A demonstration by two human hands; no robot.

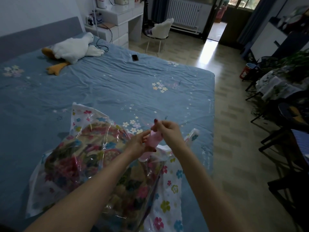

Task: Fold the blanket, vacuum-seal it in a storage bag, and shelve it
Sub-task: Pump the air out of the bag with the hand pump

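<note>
Blanket (93, 158): folded, thick floral pile, already inside the clear flower-printed storage bag (167, 190). Both lie on the blue bed sheet (117, 84), directly below and just nearer the camera than the hands.

Bag looks puffy, air not yet drawn out. Film is thin, glossy, crinkled; likely slick under the fingers and easy to snag or puncture. The blanket inside reads as soft, bulky and moderately heavy; it will sag if lifted by the film alone. Better judgement: carry the bundle from underneath, or by gripping through the plastic onto the blanket's folded edge, not by the loose bag mouth.

Pink hand pump (154, 138): a slim, rigid-looking cylinder, light, held above the bag's far right corner. Left hand (138, 141) wraps loosely round its lower body, fingers curled. Right hand (168, 129) pinches the top end, thumb and fingertips closed on it, possibly the plunger handle; blur leaves that uncertain. Whether the pump base meets a valve cannot be told.

Step in hand, as I judge it: readying the pump for the air-extraction stage.

Beyond the hands, well apart: a dark phone (135, 57) on the sheet, and farther left a white goose plush (73, 49) near the headboard. To the right of the hands, tiled floor.
</note>
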